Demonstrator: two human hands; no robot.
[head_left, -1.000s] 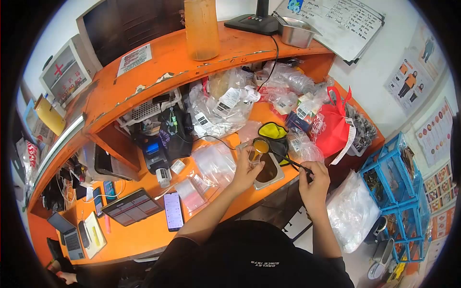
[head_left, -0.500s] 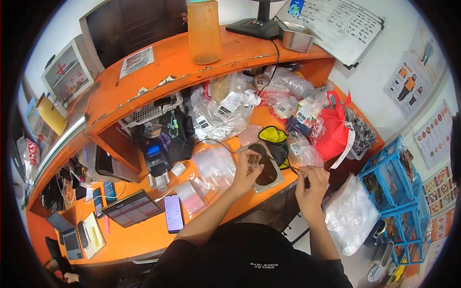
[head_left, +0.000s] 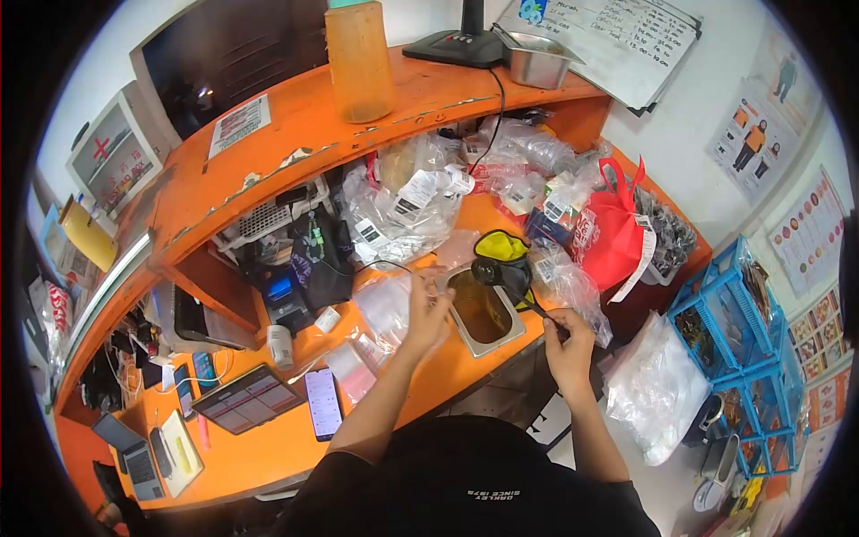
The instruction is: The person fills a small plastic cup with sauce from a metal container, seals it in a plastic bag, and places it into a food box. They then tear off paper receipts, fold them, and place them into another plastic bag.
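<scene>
A metal container (head_left: 517, 333) of brown liquid sits on the orange desk between my hands. My right hand (head_left: 570, 345) is closed around the handle end of a dark ladle (head_left: 523, 300). The ladle's round bowl is raised over the container's far rim. To the left of the container, my left hand (head_left: 428, 313) is closed on a small clear plastic cup (head_left: 438, 285), partly hidden by the fingers. Behind the container lies a black and yellow pouch (head_left: 501, 244), partly covered by the ladle.
Clear plastic bags (head_left: 385, 309) lie left of my left hand. A red bag (head_left: 613, 228) with a receipt stands at the right. A phone (head_left: 323, 405) and a tablet (head_left: 248, 405) rest on the desk's left side. Blue crates (head_left: 725, 327) are stacked at right.
The ladle has come up out of the container to its far rim. My left hand has moved left with the cup, away from above the container. The view has shifted slightly.
</scene>
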